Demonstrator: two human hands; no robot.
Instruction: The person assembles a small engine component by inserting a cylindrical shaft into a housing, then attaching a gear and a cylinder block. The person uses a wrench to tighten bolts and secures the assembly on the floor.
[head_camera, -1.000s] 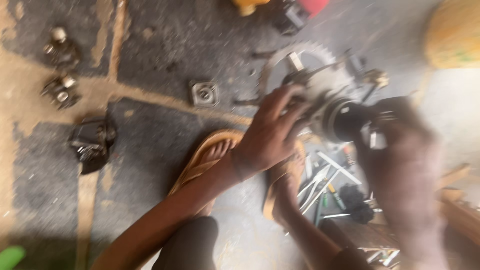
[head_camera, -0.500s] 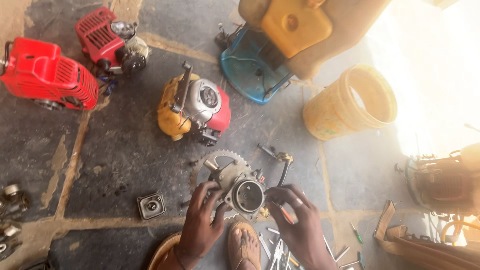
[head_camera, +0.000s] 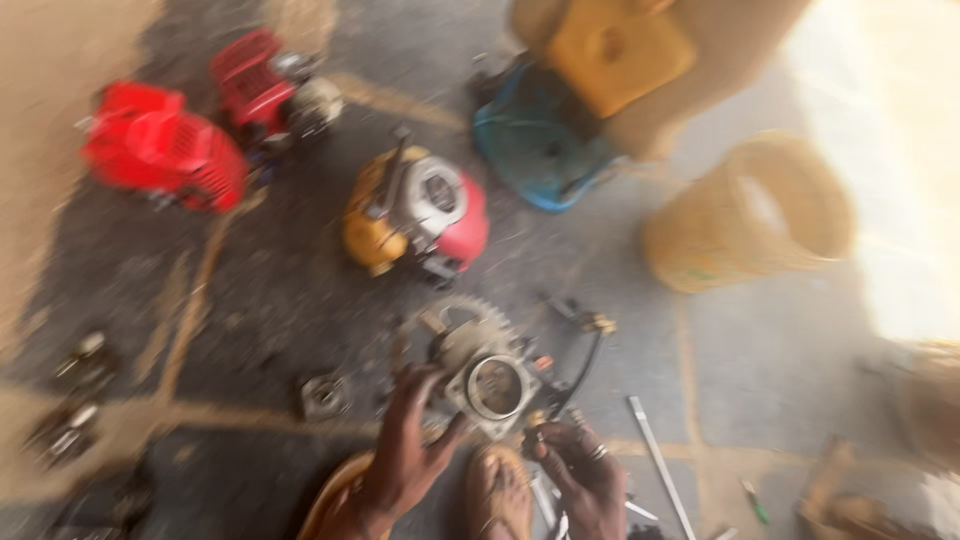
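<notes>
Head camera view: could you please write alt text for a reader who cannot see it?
Blurred view down at a stone floor: the left hand grips a metal engine part with a toothed wheel, while the right hand pinches a small piece beside it. Small red engines and a yellow bucket lie beyond.

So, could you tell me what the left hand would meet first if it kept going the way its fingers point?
The left hand already touches the grey engine part; past it, probably the yellow-and-red engine, though blur hides depth.

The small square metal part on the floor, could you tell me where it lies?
In the head view, the square metal part lies left of the left hand, apart from it.
</notes>
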